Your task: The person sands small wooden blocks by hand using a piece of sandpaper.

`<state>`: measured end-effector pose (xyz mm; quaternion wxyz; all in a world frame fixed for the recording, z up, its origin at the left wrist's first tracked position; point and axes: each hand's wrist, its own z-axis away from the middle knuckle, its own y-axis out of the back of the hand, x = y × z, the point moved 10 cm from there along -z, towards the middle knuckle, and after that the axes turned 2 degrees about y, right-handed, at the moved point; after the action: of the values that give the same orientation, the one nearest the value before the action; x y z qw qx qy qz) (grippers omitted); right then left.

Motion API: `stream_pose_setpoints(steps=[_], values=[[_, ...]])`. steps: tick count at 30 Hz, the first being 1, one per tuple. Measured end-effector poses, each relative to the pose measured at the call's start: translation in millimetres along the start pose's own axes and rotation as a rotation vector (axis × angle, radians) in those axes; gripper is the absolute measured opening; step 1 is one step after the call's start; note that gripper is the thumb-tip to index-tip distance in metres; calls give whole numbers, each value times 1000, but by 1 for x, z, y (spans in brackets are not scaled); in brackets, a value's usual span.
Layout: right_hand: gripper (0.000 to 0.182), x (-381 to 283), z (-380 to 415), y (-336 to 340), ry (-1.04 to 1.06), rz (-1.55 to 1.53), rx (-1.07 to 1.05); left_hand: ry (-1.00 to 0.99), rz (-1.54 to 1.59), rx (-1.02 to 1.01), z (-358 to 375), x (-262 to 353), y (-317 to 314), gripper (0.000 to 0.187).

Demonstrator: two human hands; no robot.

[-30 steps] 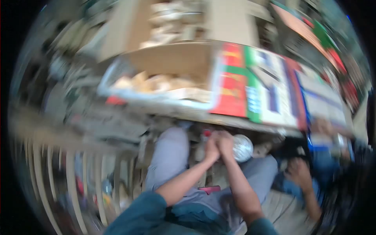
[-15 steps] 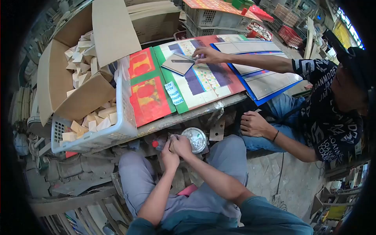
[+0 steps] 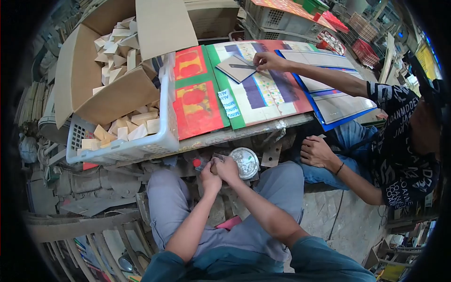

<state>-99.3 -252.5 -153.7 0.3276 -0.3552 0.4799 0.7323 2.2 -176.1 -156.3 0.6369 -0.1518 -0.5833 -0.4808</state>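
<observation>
My left hand and my right hand are pressed together above the gap between my knees. Both sets of fingers are closed around a small brownish piece, mostly hidden, whose kind I cannot make out. Just right of my right hand is a round, pale metal lid or can. A red bottle cap shows beyond my left hand.
A white plastic crate and an open cardboard box hold cut wooden blocks. On the bench lie painted boards. To my right, a seated person's hand touches a dark metal strip on a small panel.
The whole view has shifted, so the bench and crate appear farther right. My hands stay together around the small piece, and the person's hand remains at the strip.
</observation>
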Motion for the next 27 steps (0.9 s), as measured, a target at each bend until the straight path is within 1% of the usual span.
stream_pose_setpoints(steps=[2, 5, 6, 8, 11, 12, 14, 15, 17, 21, 23, 24, 26, 27], values=[[30, -1, -1, -3, 12, 13, -27, 1, 29, -12, -2, 0, -1, 48], [31, 17, -9, -19, 30, -21, -50, -25, 27, 8, -5, -4, 0, 47], [31, 19, -8, -21, 28, -21, -51, -23, 26, 7, -11, -16, -3, 47], [32, 13, -6, -29, 77, -144, -85, 16, 113, 61, -26, -47, -2, 46], [33, -5, 1, -29, 125, -189, -119, 23, 22, 124, -22, -14, 24, 45], [33, -10, 2, -25, 125, -189, -121, 25, 22, 125, -24, -15, 25, 45], [34, -17, 5, -21, 97, -167, -160, 33, 127, 86, -26, -21, 20, 43], [34, -16, 5, -21, 96, -165, -160, 35, 128, 84, -25, -24, 17, 43], [35, -14, 1, -17, 92, -53, -114, 60, 202, 32, -25, -31, 7, 43], [34, -9, -1, -15, 78, -78, -69, 95, 280, -59, -20, -26, -3, 44], [34, -16, 2, -13, 62, -118, -78, -3, 172, -18, -23, -14, 4, 40], [34, -13, 1, -15, 61, -120, -76, -4, 171, -19, -24, -11, 5, 40], [34, -15, 4, -23, 123, -237, -125, 6, 154, 93, -25, -11, 19, 40], [34, -16, 3, -24, 125, -235, -127, 6, 156, 95, -27, -14, 19, 40]])
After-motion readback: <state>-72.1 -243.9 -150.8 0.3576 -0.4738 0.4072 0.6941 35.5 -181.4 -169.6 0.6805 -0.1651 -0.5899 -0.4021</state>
